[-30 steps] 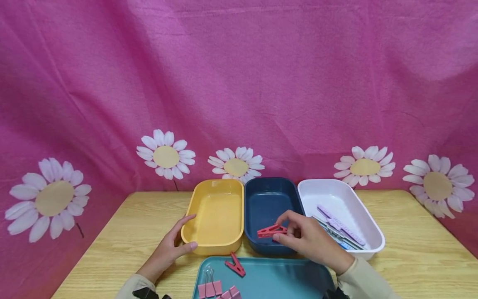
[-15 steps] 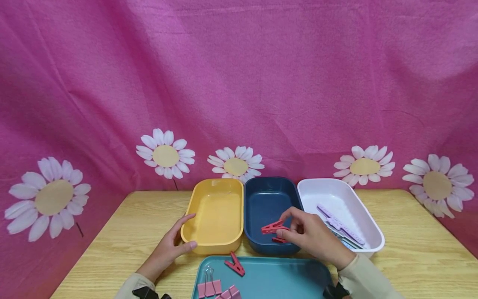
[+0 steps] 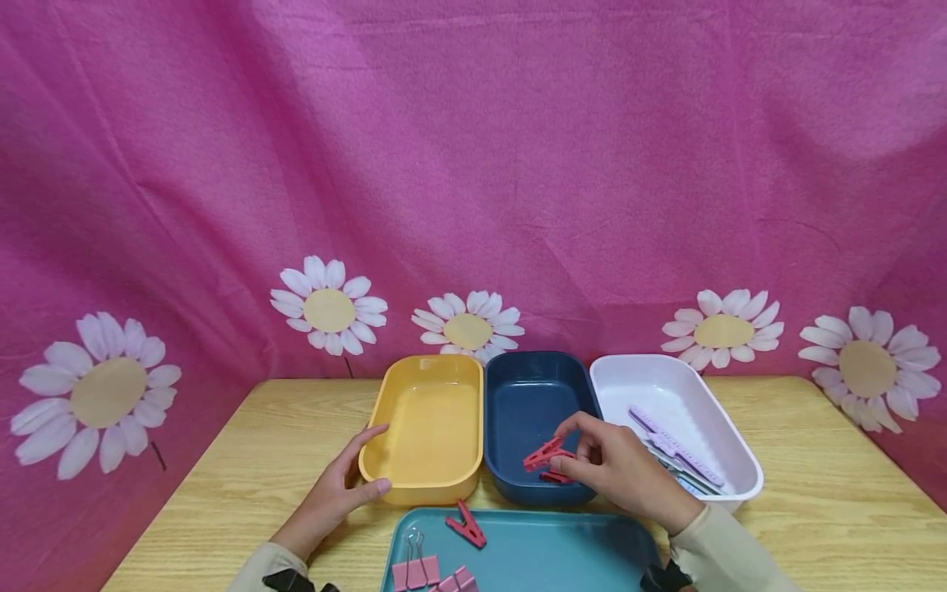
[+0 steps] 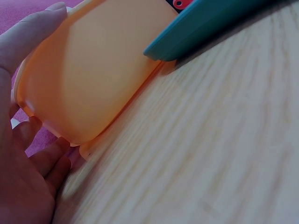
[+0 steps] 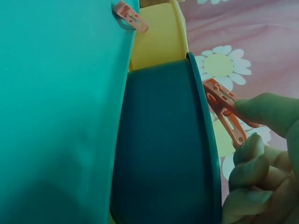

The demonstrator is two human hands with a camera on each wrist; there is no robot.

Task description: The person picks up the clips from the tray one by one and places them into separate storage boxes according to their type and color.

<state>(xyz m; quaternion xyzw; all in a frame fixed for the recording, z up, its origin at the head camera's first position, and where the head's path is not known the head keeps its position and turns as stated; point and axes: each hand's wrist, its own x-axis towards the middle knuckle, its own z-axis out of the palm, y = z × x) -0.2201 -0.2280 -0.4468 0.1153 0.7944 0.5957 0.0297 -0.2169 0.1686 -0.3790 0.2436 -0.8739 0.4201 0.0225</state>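
My right hand point(image 3: 617, 464) pinches a red clothespin point(image 3: 542, 454) over the near end of the navy bin point(image 3: 536, 386). In the right wrist view the held clothespin point(image 5: 225, 109) shows beyond the bin's rim, its handle end by the thumb and fingers. Below it, another red clothespin point(image 3: 555, 477) lies inside the navy bin. My left hand point(image 3: 336, 485) rests spread against the near left corner of the yellow bin point(image 3: 429, 427), thumb and forefinger at its rim. The left wrist view has its fingers point(image 4: 49, 156) against the bin's wall.
In front stands a teal tray point(image 3: 562, 551) bearing a red clothespin point(image 3: 468, 526) and pink binder clips point(image 3: 416, 571). A white bin point(image 3: 718, 427) at the right holds a lilac ruler-like strip point(image 3: 676, 444) and several slim items. A pink flowered cloth point(image 3: 473, 164) hangs behind the wooden table point(image 3: 200, 510).
My right hand has shifted slightly right and the pinched clothespin has tilted, uncovering the one lying in the navy bin. The left hand stays at the yellow bin.
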